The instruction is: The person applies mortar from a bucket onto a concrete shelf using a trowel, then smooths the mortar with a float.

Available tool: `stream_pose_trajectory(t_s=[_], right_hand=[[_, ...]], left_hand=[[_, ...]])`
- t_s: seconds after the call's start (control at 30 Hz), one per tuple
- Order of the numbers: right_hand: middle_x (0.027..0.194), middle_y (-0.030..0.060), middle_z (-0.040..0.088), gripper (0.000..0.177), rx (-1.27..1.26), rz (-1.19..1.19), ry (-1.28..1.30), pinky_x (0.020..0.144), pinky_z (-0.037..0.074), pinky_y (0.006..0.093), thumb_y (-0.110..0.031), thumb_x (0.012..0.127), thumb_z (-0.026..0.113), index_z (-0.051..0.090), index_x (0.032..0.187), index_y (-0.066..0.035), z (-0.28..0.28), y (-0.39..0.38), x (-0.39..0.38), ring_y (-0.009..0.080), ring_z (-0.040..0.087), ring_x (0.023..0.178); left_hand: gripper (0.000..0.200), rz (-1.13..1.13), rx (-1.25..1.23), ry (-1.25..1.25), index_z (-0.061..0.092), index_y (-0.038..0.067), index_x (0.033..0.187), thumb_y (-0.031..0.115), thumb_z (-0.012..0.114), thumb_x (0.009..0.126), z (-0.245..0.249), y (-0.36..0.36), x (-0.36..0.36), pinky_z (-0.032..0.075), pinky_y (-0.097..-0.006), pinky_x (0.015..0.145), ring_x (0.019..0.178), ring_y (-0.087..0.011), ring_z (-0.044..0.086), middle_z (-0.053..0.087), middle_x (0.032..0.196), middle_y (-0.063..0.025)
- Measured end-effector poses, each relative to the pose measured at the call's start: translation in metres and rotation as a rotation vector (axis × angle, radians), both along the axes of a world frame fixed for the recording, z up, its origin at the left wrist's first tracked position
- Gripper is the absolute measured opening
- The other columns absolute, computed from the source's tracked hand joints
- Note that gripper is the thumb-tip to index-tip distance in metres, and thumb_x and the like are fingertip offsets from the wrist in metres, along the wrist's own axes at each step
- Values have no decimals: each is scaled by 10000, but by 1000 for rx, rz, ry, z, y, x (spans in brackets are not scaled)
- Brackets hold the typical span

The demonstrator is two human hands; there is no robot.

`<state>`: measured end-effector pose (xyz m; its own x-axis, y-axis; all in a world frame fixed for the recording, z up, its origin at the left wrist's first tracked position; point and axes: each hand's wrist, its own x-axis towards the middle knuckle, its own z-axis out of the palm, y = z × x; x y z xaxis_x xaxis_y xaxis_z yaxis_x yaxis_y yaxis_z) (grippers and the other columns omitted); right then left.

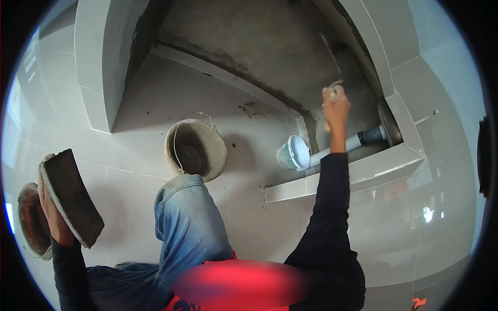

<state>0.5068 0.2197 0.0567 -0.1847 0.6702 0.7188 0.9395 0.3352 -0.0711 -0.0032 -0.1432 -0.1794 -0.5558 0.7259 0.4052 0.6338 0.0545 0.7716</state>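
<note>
At the left, my left hand point(52, 215) is closed on a rectangular mortar board point(72, 197). The board is tilted, its dark face turned to the right, with dried cement along its edges; the hand's grip behind it is partly hidden. My right hand point(337, 109) reaches far forward, fingers wrapped around the handle of a trowel point(330, 52). The blade appears as a thin line, edge-on, over the grey cement surface point(244, 41) of the recess. Below that hand runs a grey pipe point(350, 144) with a dark coupling point(372, 136).
A cement-stained bucket point(220, 150) stands in front of my bent knee point(184, 199). Beside the pipe, a small white pail point(284, 156) leans over. Another bucket point(44, 252) sits behind my left hand. Tiled ledges point(342, 179) border the recess, and mortar crumbs dot the tiles.
</note>
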Motion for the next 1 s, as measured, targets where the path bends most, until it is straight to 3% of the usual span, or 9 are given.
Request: stream_pose_trajectory(t_s=[0.07,0.13,0.2,0.27,0.47,0.53,0.87,0.93,1.0], right_hand=[[807,260,642,289,13,-77,-33,718,478,469,-261,837,625,577,952,0,26,13,12,444,626,813],[838,266,643,301,64,-105,-45,741,478,467,-266,840,621,584,966,4,43,25,16,446,622,843],[870,272,645,314,115,-129,-54,764,478,464,-271,842,616,591,980,9,58,36,19,448,618,872],[681,153,620,308,100,-147,-104,590,489,358,-281,871,603,582,944,18,74,43,23,228,630,599],[680,130,617,295,-40,-98,126,510,474,334,-269,863,636,592,946,11,94,-1,22,181,600,548],[816,240,654,314,220,-162,-50,685,502,465,-278,854,627,594,980,8,72,-2,41,451,629,787],[911,283,640,373,139,-223,-105,806,475,479,-308,838,622,594,1054,-5,79,46,12,432,613,926],[855,231,653,337,121,-163,-45,723,493,452,-307,867,612,601,994,5,95,31,16,404,642,815],[928,264,651,343,120,-215,15,807,478,476,-302,837,623,616,1017,-10,80,6,27,434,612,931]], left_hand=[[432,-51,18,-1,401,-29,1373,148,416,979,-9,4,-11,417,-314,998,1203,-220,501,453,1359,-143],[427,-161,107,-568,397,-29,1374,164,393,993,-14,7,-17,434,-302,978,1183,-208,515,461,1350,-140],[442,-177,99,-511,393,-13,1380,217,361,1004,-9,11,-15,447,-291,949,1153,-185,524,476,1323,-125],[461,-194,92,-455,390,4,1387,269,329,1015,-6,18,-9,460,-281,921,1123,-162,533,492,1296,-109],[430,-317,238,-741,404,-26,1364,217,360,1013,4,24,-2,450,-270,931,1108,-166,542,509,1266,-118],[407,-207,221,-603,429,-31,1342,181,395,996,14,21,3,438,-291,949,1136,-195,534,519,1260,-133],[397,-139,107,-179,456,-31,1318,123,463,952,-16,19,-12,405,-334,998,1216,-255,483,513,1286,-164],[394,-174,295,-908,456,-33,1308,134,475,952,-7,22,-9,402,-350,998,1207,-275,480,515,1277,-169],[380,-185,264,-750,465,-36,1282,137,483,944,18,14,6,420,-365,970,1151,-284,505,536,1225,-164]])
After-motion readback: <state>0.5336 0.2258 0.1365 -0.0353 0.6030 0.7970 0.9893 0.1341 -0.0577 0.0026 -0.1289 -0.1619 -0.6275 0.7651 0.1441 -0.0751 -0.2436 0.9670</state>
